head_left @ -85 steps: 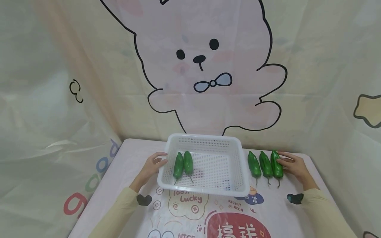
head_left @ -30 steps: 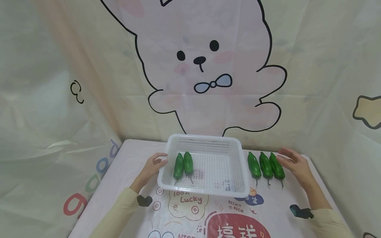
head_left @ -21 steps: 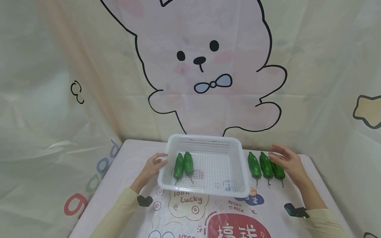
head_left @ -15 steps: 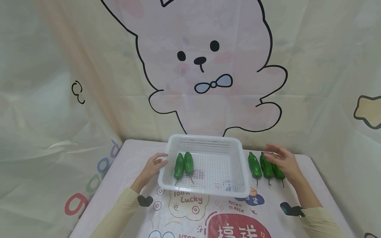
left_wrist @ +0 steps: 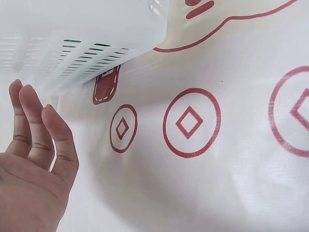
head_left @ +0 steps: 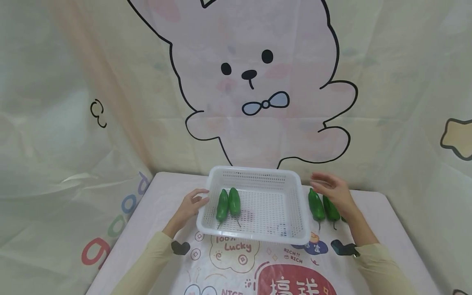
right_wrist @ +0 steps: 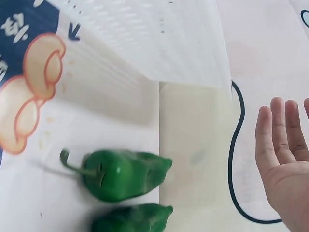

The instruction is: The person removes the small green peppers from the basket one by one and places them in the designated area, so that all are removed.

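Observation:
A white perforated plastic basket (head_left: 265,205) stands at the table's back, with two green peppers (head_left: 223,207) lying side by side in its left part. My left hand (head_left: 189,207) is at the basket's left side, its fingers right by the wall; in the left wrist view they are slightly bent. Right of the basket lie three more green peppers in a row: the nearest pepper (head_left: 316,206), a middle pepper (head_left: 331,209), and a third almost wholly hidden behind my right wrist. Above the row's far ends, my right hand (head_left: 332,191) holds nothing, fingers extended in the right wrist view.
A printed white cloth (head_left: 287,282) covers the table. Behind it rises a cloth backdrop (head_left: 280,135) with a cartoon animal, and another cloth wall (head_left: 73,164) hangs at the left. The basket's right wall is close to the nearest pepper.
My right hand let go of the rightmost pepper, which now lies slightly more slanted, then rose and moved left over the row towards the basket. The left hand and basket have stayed put.

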Demonstrator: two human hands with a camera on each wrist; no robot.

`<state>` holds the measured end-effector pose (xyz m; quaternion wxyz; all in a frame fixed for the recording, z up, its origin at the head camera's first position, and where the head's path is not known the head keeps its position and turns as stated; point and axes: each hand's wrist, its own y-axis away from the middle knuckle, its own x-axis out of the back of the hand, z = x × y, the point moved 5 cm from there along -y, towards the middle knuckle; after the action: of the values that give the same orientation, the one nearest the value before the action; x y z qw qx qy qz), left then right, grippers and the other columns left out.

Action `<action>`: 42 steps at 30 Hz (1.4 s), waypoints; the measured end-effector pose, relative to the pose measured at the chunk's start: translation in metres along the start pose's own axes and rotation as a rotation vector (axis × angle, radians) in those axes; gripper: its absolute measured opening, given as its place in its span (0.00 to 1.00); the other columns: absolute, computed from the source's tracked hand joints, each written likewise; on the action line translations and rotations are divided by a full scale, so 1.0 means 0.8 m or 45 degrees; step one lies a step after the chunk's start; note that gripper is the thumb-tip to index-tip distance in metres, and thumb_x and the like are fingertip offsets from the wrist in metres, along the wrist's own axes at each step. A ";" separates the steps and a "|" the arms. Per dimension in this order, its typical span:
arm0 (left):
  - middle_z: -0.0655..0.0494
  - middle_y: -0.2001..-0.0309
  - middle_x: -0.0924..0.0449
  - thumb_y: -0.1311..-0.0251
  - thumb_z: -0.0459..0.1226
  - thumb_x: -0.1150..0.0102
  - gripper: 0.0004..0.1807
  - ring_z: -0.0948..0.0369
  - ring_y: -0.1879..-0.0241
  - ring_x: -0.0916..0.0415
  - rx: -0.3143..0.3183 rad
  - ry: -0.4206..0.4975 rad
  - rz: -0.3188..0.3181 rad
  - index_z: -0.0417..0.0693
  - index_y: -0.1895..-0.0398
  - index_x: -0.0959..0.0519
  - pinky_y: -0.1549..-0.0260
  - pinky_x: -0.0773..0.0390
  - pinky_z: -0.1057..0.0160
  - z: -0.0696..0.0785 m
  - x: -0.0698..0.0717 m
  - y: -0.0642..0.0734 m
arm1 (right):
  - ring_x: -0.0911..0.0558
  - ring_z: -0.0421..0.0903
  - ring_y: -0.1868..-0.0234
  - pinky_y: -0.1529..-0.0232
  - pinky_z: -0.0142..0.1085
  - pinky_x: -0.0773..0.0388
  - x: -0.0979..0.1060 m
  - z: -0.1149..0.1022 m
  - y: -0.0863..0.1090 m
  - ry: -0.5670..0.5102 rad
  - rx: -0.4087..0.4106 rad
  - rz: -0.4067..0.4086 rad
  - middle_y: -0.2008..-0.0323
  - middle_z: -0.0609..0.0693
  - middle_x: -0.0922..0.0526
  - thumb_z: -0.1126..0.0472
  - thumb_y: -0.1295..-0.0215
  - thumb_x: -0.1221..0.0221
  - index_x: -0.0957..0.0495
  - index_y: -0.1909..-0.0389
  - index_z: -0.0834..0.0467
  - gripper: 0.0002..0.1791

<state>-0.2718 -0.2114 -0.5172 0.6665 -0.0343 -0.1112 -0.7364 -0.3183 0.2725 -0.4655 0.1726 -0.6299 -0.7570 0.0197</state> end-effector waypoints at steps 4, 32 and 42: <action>0.41 0.52 0.20 0.29 0.36 0.39 0.22 0.48 0.53 0.19 -0.003 -0.024 0.005 0.42 0.35 0.27 0.56 0.16 0.48 -0.001 -0.001 -0.001 | 0.17 0.42 0.47 0.50 0.34 0.18 -0.016 -0.007 -0.011 -0.030 0.017 -0.024 0.40 0.67 0.25 0.66 0.28 0.38 0.29 0.36 0.73 0.24; 0.41 0.50 0.20 0.29 0.37 0.39 0.22 0.47 0.52 0.19 -0.010 -0.030 0.019 0.42 0.35 0.27 0.57 0.15 0.48 0.000 -0.003 -0.003 | 0.15 0.51 0.51 0.52 0.39 0.17 -0.117 -0.030 -0.069 -0.095 -0.008 -0.092 0.43 0.69 0.23 0.66 0.32 0.34 0.26 0.38 0.70 0.24; 0.40 0.49 0.20 0.28 0.38 0.39 0.23 0.46 0.52 0.19 0.006 -0.022 0.014 0.42 0.33 0.28 0.57 0.16 0.48 -0.025 0.002 -0.015 | 0.22 0.69 0.44 0.49 0.44 0.17 -0.147 -0.012 -0.079 -0.198 -0.100 -0.124 0.41 0.74 0.27 0.66 0.32 0.34 0.26 0.38 0.69 0.25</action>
<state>-0.2816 -0.2164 -0.5379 0.6696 -0.0397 -0.1183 -0.7322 -0.3581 0.1444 -0.4686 0.0893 -0.5953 -0.7980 0.0303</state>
